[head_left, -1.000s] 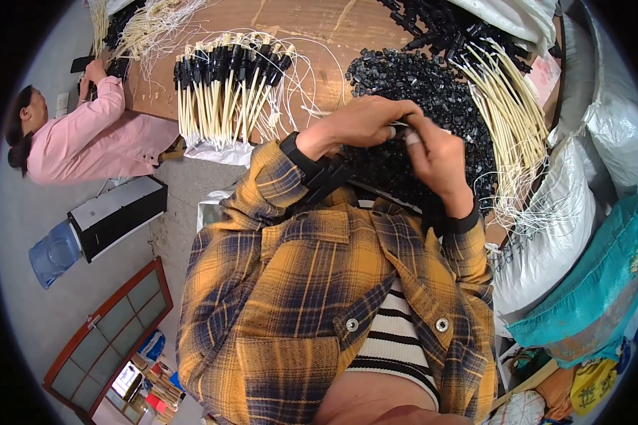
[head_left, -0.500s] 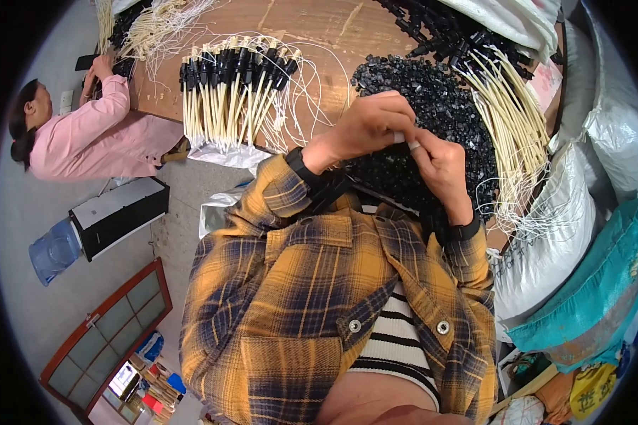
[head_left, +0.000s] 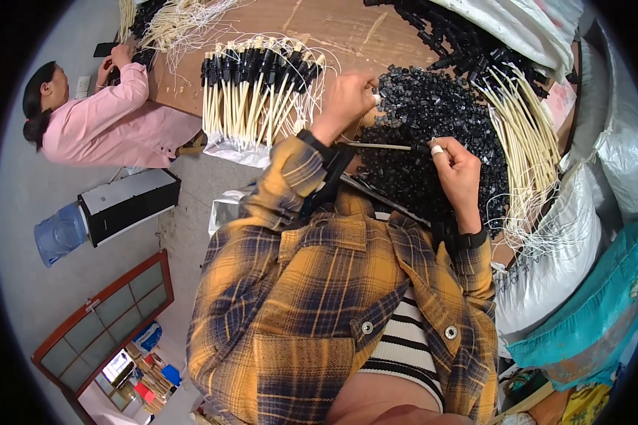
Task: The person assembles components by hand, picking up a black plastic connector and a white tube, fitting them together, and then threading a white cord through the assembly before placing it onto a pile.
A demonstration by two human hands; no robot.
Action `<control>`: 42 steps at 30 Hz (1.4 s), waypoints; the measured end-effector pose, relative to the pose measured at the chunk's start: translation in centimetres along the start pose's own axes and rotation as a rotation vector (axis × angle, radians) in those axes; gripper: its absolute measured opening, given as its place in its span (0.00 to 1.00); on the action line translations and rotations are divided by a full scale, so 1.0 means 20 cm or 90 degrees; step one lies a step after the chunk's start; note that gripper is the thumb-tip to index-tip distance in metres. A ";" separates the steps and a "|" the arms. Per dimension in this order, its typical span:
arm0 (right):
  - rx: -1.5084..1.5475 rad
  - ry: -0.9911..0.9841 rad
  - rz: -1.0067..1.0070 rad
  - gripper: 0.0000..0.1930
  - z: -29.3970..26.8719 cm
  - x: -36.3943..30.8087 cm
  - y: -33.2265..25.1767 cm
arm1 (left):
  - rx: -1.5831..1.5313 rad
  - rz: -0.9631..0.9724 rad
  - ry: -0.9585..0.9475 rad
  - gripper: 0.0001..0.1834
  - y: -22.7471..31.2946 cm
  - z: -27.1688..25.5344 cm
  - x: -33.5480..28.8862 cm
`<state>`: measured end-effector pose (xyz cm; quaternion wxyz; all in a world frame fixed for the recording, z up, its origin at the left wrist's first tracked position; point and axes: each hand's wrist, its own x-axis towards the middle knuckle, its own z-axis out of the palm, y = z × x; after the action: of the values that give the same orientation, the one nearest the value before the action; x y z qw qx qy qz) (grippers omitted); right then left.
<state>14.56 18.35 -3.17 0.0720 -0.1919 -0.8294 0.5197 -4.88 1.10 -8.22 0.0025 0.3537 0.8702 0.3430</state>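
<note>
My right hand (head_left: 459,170) is closed on a cream-coloured sleeved wire (head_left: 386,146) with a small black piece at its end, by the fingertips. The wire stretches leftward over a heap of small black plastic pieces (head_left: 432,99). My left hand (head_left: 347,103) is at the heap's left edge, thumb and fingers pinched together; what they hold, if anything, is too small to make out. White wraps show on fingers of both hands. Left of my left hand, a row of cream sleeved wires with black connectors (head_left: 262,78) lies on the brown table (head_left: 333,28).
A bundle of cream sleeved wires (head_left: 521,134) lies right of the heap. Black connectors (head_left: 454,42) are piled at the back right. White sacks (head_left: 553,234) and a teal sack (head_left: 581,304) stand at the right. A person in pink (head_left: 106,127) works at the far left.
My hands, close together before, have drawn apart: the left moved up and left to the heap's edge, the right stayed lower right. The wire now shows between them. The view has shifted slightly.
</note>
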 end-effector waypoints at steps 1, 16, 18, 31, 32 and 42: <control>0.001 -0.002 -0.004 0.05 0.00 0.00 0.00 | 0.013 -0.014 0.020 0.10 -0.02 0.03 0.00; 0.143 0.042 0.137 0.05 0.01 0.09 0.04 | -0.456 0.135 -0.043 0.13 0.56 -0.01 -0.08; 0.186 0.041 0.062 0.05 0.04 0.10 0.02 | -0.231 0.264 -0.001 0.12 0.61 0.06 -0.11; -0.274 0.232 -0.266 0.03 0.09 0.05 -0.09 | -0.447 -0.142 -0.076 0.10 0.55 -0.05 -0.09; -0.266 0.239 -0.283 0.04 0.09 0.05 -0.08 | -0.447 -0.143 -0.077 0.10 0.55 -0.05 -0.09; -0.185 0.074 -0.032 0.09 -0.05 0.05 -0.11 | -0.194 0.189 0.092 0.09 0.49 -0.05 -0.02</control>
<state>13.41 18.68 -0.80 0.1042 -0.2093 -0.8949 0.3801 1.27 5.29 -1.77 -0.0569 0.4478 0.7449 0.4913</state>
